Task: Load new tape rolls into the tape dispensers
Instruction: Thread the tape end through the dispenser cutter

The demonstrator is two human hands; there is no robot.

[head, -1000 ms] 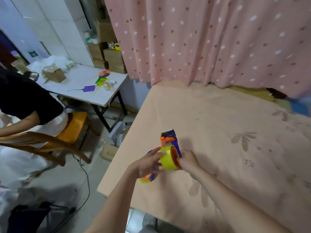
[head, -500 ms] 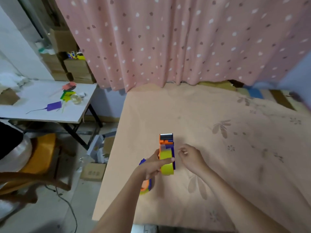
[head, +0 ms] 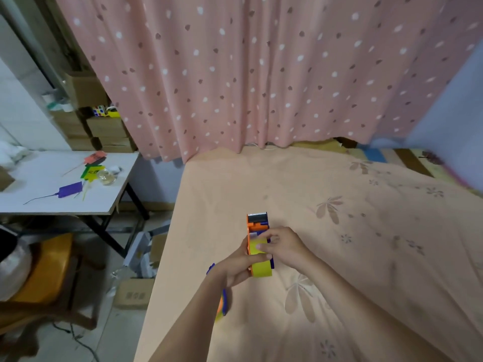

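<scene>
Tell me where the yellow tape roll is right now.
In the head view the yellow tape roll sits in the orange dispenser, low centre over the peach-covered table, held between the left hand and right hand.

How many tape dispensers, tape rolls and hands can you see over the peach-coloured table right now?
Tape dispensers: 2, the held dispenser and a second dispenser mostly hidden under the left forearm.
Yellow tape roll: 1, seated in the held dispenser.
Hands: 2, left hand and right hand.
Total: 5
</scene>
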